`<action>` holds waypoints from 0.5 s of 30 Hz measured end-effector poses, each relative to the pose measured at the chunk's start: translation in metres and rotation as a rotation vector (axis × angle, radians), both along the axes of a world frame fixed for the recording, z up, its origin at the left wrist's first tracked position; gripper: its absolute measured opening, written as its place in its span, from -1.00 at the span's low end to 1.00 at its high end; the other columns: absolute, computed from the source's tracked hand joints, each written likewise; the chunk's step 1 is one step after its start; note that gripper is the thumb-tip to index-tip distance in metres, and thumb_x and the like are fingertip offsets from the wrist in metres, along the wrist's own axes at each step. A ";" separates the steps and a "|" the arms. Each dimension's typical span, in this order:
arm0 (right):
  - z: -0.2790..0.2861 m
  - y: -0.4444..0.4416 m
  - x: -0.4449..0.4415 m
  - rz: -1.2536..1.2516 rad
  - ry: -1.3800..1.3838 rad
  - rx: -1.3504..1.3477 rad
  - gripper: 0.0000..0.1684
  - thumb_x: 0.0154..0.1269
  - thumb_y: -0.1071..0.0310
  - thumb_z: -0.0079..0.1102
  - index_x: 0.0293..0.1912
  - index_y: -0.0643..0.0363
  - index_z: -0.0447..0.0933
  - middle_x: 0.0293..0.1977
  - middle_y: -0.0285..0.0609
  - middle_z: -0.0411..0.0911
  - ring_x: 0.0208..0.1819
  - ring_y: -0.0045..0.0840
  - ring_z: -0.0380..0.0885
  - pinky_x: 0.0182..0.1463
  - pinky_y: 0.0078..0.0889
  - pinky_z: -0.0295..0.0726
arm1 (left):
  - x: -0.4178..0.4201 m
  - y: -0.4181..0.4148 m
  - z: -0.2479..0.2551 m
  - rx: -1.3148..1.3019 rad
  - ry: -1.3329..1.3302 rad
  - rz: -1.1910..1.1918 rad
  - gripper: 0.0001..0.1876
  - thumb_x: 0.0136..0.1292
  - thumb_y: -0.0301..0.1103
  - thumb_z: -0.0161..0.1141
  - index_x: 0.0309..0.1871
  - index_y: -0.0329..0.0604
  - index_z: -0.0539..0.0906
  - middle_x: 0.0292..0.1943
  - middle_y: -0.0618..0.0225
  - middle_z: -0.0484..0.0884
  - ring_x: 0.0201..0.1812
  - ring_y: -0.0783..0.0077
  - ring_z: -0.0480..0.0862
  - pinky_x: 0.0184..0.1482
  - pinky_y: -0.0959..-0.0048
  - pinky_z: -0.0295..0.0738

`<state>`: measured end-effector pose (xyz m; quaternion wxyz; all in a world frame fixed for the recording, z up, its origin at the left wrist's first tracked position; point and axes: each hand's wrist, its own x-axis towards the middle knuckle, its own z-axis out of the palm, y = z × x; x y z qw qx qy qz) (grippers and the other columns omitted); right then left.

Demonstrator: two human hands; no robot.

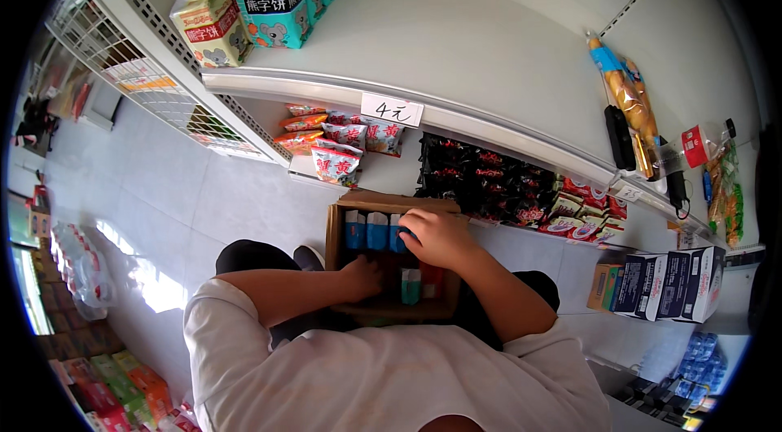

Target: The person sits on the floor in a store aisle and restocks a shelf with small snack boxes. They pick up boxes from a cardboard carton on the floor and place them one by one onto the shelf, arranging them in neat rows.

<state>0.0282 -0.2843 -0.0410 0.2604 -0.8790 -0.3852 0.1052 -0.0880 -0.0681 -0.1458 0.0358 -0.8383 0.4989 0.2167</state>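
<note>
An open cardboard box sits low before me, between my knees. Along its far side stands a row of small blue cartons with pale tops. The fingers and thumb of my right hand close around the rightmost visible carton of that row. My left hand reaches into the box's left half with its fingers curled downward; shadow hides whether they hold anything. A single teal carton stands near the box's near side, beside a red item partly covered by my right forearm.
Above the box runs a white shelf with teal biscuit packs and cream packs. Snack bags and black packets fill the lower shelf. Bagged bread and a plastic bottle lie right. Dark cartons stand below them.
</note>
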 end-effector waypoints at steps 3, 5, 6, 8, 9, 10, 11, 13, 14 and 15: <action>0.000 -0.003 0.003 0.003 0.008 -0.038 -0.73 0.43 0.14 0.30 0.01 0.02 0.67 -0.04 -0.30 0.69 -0.08 -0.24 0.73 -0.09 -0.11 0.72 | 0.010 -0.011 0.001 0.047 0.081 -0.008 -0.65 0.30 -0.26 0.25 0.12 -0.04 0.79 0.13 0.23 0.75 0.25 0.11 0.67 0.00 0.14 0.67; 0.001 -0.003 0.004 0.019 0.003 -0.052 -0.72 0.43 0.13 0.29 0.03 0.02 0.67 -0.02 -0.30 0.69 -0.06 -0.23 0.73 -0.08 -0.11 0.72 | 0.013 -0.012 -0.008 0.029 0.089 0.007 -0.66 0.30 -0.29 0.26 0.12 -0.05 0.80 0.15 0.25 0.75 0.29 0.13 0.66 0.00 0.15 0.68; 0.002 -0.003 0.004 0.025 0.001 -0.057 -0.72 0.43 0.13 0.29 0.03 0.02 0.67 -0.01 -0.30 0.69 -0.06 -0.23 0.73 -0.07 -0.11 0.72 | 0.014 -0.012 -0.012 -0.011 0.044 0.013 -0.66 0.29 -0.30 0.28 0.11 -0.05 0.80 0.13 0.25 0.76 0.26 0.13 0.68 0.01 0.15 0.69; 0.008 -0.002 0.003 0.028 0.004 -0.051 -0.71 0.43 0.14 0.29 0.03 0.04 0.68 -0.01 -0.28 0.70 -0.05 -0.21 0.73 -0.06 -0.11 0.72 | 0.014 -0.011 -0.019 0.005 0.050 0.010 -0.67 0.25 -0.32 0.33 0.09 -0.06 0.80 0.09 0.25 0.78 0.22 0.11 0.72 0.01 0.13 0.71; 0.013 -0.002 0.002 0.019 0.009 -0.041 -0.72 0.42 0.15 0.30 0.03 0.05 0.67 -0.02 -0.26 0.70 -0.05 -0.19 0.73 -0.06 -0.11 0.72 | 0.022 -0.015 -0.008 0.059 0.102 -0.004 -0.66 0.23 -0.33 0.36 0.09 -0.06 0.79 0.07 0.24 0.79 0.20 0.10 0.73 0.02 0.11 0.71; 0.015 -0.002 0.001 0.009 0.016 -0.028 -0.72 0.42 0.17 0.31 0.02 0.07 0.67 -0.02 -0.25 0.70 -0.05 -0.18 0.72 -0.06 -0.11 0.72 | 0.029 -0.018 0.003 0.115 0.155 -0.017 -0.65 0.20 -0.34 0.38 0.08 -0.06 0.79 0.06 0.24 0.80 0.18 0.09 0.74 0.02 0.10 0.72; 0.013 -0.002 0.000 0.001 0.010 0.010 -0.73 0.41 0.19 0.32 0.01 0.08 0.67 -0.04 -0.22 0.71 -0.05 -0.16 0.72 -0.05 -0.11 0.72 | 0.033 -0.019 0.012 0.137 0.188 -0.002 -0.63 0.18 -0.35 0.40 0.09 -0.06 0.78 0.03 0.22 0.81 0.16 0.09 0.75 0.01 0.08 0.72; 0.010 -0.005 0.002 -0.015 -0.005 0.082 -0.74 0.40 0.24 0.34 0.00 0.12 0.67 -0.08 -0.16 0.71 -0.07 -0.13 0.72 -0.05 -0.10 0.71 | 0.043 -0.022 0.036 0.176 0.249 0.029 -0.58 0.13 -0.36 0.43 0.11 -0.07 0.77 -0.01 0.18 0.81 0.12 0.09 0.77 0.01 0.05 0.73; 0.012 -0.007 0.005 -0.025 -0.009 0.118 -0.75 0.39 0.26 0.35 -0.01 0.13 0.67 -0.09 -0.13 0.71 -0.08 -0.12 0.72 -0.05 -0.10 0.71 | 0.051 -0.020 0.052 0.157 0.328 0.103 -0.55 0.11 -0.36 0.44 0.14 -0.07 0.76 0.00 0.13 0.80 0.14 0.07 0.76 0.03 0.05 0.72; 0.016 -0.008 0.008 -0.038 -0.011 0.154 -0.75 0.38 0.28 0.35 -0.01 0.15 0.66 -0.11 -0.11 0.71 -0.09 -0.10 0.72 -0.05 -0.09 0.71 | 0.061 -0.019 0.077 0.140 0.408 0.175 -0.53 0.10 -0.36 0.44 0.16 -0.07 0.75 0.02 0.08 0.79 0.16 0.06 0.75 0.06 0.04 0.71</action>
